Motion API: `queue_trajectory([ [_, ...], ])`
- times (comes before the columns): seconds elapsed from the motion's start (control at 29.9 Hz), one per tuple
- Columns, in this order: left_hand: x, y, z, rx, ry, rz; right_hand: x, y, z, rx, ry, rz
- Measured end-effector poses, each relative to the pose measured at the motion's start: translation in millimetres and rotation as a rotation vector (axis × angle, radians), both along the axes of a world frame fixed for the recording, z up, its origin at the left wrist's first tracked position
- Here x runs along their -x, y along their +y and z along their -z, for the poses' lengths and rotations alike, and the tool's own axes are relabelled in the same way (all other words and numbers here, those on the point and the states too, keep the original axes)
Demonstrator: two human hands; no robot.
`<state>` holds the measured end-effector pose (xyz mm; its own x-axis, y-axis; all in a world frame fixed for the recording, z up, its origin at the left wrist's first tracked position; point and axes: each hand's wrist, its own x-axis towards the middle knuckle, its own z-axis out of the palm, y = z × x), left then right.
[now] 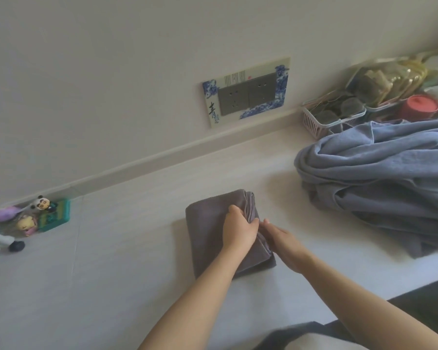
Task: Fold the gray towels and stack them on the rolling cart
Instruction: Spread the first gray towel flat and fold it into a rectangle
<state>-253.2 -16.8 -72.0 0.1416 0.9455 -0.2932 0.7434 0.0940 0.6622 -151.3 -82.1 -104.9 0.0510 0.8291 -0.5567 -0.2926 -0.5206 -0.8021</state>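
Note:
A folded gray towel (208,223) lies in a compact rectangle on the white counter (111,248), its layered edges facing right. My left hand (239,232) rests on top of it, fingers curled over the right edge and gripping the layers. My right hand (282,242) is against the same right edge, its fingertips tucked into the folds beside my left hand. No rolling cart is visible.
A crumpled pile of blue-gray cloth (379,185) fills the counter's right side. Behind it stand a pink basket (321,120) with jars and a red lidded pot (420,107). Small toy figures (33,218) sit at the far left. A wall socket plate (248,93) is above the counter.

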Motion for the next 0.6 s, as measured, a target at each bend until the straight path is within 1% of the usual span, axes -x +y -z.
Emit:
queue_trajectory([
  [0.1,-4,-3,11,0.069,0.013,0.03,-6,1,6,0.034,-0.028,-0.024],
  [0.2,0,4,10,0.271,-0.111,0.002,-8,0,8,0.034,-0.087,-0.048],
  [0.27,9,9,7,0.368,-0.183,-0.022,-7,-1,6,-0.005,-0.198,-0.115],
  [0.3,14,10,7,0.356,-0.203,-0.014,-6,0,5,-0.027,-0.267,-0.16],
  [0.33,20,10,6,0.291,-0.211,0.004,-3,1,4,-0.041,-0.339,-0.199],
  [0.37,28,9,8,0.153,-0.192,0.04,-1,1,3,-0.042,-0.41,-0.217],
  [0.4,37,8,11,-0.062,-0.142,0.076,1,2,1,-0.045,-0.463,-0.229],
  [0.43,46,8,17,-0.315,-0.043,0.113,3,2,0,-0.042,-0.504,-0.234],
  [0.47,55,8,24,-0.535,0.102,0.137,3,3,0,-0.044,-0.53,-0.236],
  [0.5,63,10,31,-0.638,0.236,0.14,4,3,0,-0.046,-0.552,-0.239],
  [0.54,69,11,36,-0.613,0.338,0.145,3,2,0,-0.046,-0.571,-0.247],
  [0.6,75,10,44,-0.415,0.501,0.217,2,1,-4,-0.039,-0.632,-0.287],
])
